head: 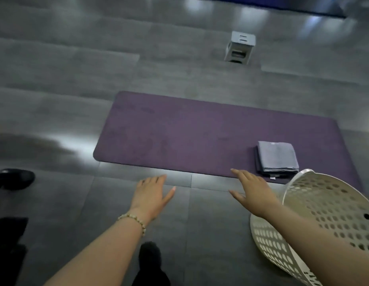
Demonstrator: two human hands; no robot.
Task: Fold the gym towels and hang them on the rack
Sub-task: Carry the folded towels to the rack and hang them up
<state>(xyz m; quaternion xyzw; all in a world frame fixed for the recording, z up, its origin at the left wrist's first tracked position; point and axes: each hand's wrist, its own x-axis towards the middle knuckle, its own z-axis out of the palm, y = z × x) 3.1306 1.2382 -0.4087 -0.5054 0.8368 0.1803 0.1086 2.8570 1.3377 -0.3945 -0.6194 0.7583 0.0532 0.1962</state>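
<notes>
- Under the purple mat (200, 137), grey floor tiles (76, 69) fill the view; the mat lies flat on them, its long side running across.
- At the mat's near right corner a white perforated basket (268, 242) stands tilted, its mouth turned toward the camera and its rim overlapping that corner.
- On the mat's right end, close to its near edge, lies a stack of folded grey towels (277, 157), the top 1 lighter than those beneath; how many are in it cannot be told.
- The right hand (251, 193) is spread flat, palm down and holding nothing, its fingertips reaching the mat's near edge just left of the towels.
- The left hand (152, 195) is likewise flat and holds nothing, over the floor just short of the mat's near edge; the 2 hands are well apart.
- Beyond the mat's far edge, well apart from it, stands a small pale box (241, 47).
- A beaded bracelet (134, 220) circles the left wrist, on the mat's near side.
</notes>
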